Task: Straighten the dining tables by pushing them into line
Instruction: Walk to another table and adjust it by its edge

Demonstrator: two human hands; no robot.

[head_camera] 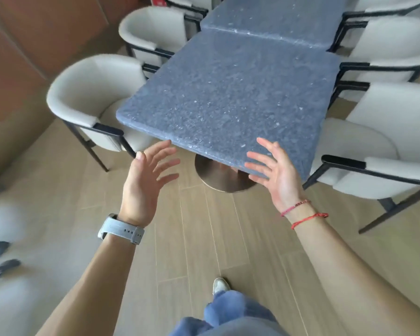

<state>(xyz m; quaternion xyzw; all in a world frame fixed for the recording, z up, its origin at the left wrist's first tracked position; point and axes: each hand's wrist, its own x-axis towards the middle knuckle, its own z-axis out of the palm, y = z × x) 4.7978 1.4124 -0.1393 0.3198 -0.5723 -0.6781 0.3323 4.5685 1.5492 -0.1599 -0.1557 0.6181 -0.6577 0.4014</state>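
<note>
Far table [277, 13]: cut off by the top edge, as is a red item [157, 0] too cropped to identify. Near table [223, 93]: round metal base [216, 177] half hidden under the top, its column unseen. Left-edge chairs [3, 221]: heavily motion-blurred and cropped; right-side armchairs [395, 110] cut by the right edge; shoe [220, 286] partly covered by a trouser leg [230, 309]

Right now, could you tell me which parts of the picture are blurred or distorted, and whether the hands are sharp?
Head view: the chairs at the lower left edge are badly smeared; the left hand and right hand are only slightly soft; the near table is sharp enough to show its speckle; the wide lens bends lines near the borders; light is even, without glare.
</note>
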